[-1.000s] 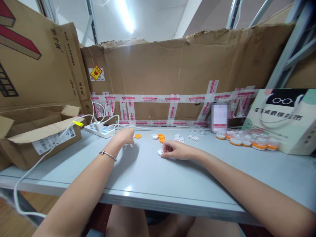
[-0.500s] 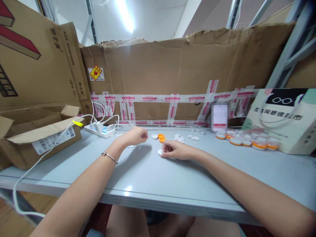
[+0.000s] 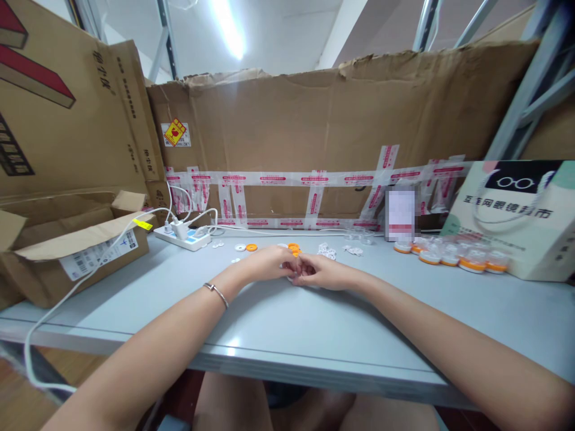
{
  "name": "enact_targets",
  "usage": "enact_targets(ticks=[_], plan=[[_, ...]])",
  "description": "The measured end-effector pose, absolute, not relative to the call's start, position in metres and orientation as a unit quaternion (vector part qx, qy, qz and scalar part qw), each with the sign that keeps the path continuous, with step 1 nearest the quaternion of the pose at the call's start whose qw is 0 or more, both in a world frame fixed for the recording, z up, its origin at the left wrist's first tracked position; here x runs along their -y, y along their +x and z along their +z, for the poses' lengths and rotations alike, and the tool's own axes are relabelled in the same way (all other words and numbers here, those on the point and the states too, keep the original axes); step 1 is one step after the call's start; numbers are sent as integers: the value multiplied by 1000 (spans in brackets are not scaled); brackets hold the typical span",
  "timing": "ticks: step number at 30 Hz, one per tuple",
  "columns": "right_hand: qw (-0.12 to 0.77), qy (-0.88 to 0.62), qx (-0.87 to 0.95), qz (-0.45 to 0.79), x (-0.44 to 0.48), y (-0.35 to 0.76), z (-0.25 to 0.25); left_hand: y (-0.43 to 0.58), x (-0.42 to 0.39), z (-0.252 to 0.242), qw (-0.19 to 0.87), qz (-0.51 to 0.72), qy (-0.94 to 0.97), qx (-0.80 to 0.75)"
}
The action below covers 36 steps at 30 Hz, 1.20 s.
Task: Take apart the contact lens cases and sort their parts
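My left hand [image 3: 269, 263] and my right hand [image 3: 320, 272] meet fingertip to fingertip at the middle of the grey table [image 3: 314, 335]. Both have their fingers curled in a pinch over a small white cap [image 3: 291, 276] that is mostly hidden between them. A thin bracelet [image 3: 216, 291] sits on my left wrist. Just behind the hands lie orange caps [image 3: 294, 248]. An orange ring [image 3: 251, 247] and a white ring [image 3: 239, 247] lie to the left. Small clear pieces [image 3: 327, 251] are scattered behind my right hand.
A white power strip [image 3: 182, 236] with cables stands at the back left beside an open cardboard box [image 3: 67, 239]. A row of orange-rimmed clear cases [image 3: 449, 254] lies at the right before a paper bag [image 3: 516, 215]. A taped cardboard wall [image 3: 314, 149] closes the back.
My left hand has moved right from near the power strip to meet my right hand over the white cap. The orange and white rings it covered now show. My right hand stayed put.
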State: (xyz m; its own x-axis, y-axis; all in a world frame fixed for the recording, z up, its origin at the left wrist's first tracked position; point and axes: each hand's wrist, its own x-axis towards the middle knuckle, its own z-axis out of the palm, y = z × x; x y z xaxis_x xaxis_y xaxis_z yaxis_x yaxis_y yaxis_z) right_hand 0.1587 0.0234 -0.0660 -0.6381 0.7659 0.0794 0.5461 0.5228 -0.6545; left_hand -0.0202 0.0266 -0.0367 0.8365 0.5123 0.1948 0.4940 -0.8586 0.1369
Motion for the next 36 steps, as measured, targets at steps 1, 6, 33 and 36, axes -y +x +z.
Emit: enact_targets(ticks=[1,6,33,36], plan=[[184,-384,854,300,-23,159,-66,-20,-27,-37,28,110,960,-258],[195,-390,847,305,-22,157,-66,-19,-30,-42,-95,93,963,-233],[204,-428,838,270,-23,152,-66,-17,-33,-49,-275,53,937,-210],[212,-420,840,270,-24,152,-68,-16,-32,-49,-280,47,935,-213]])
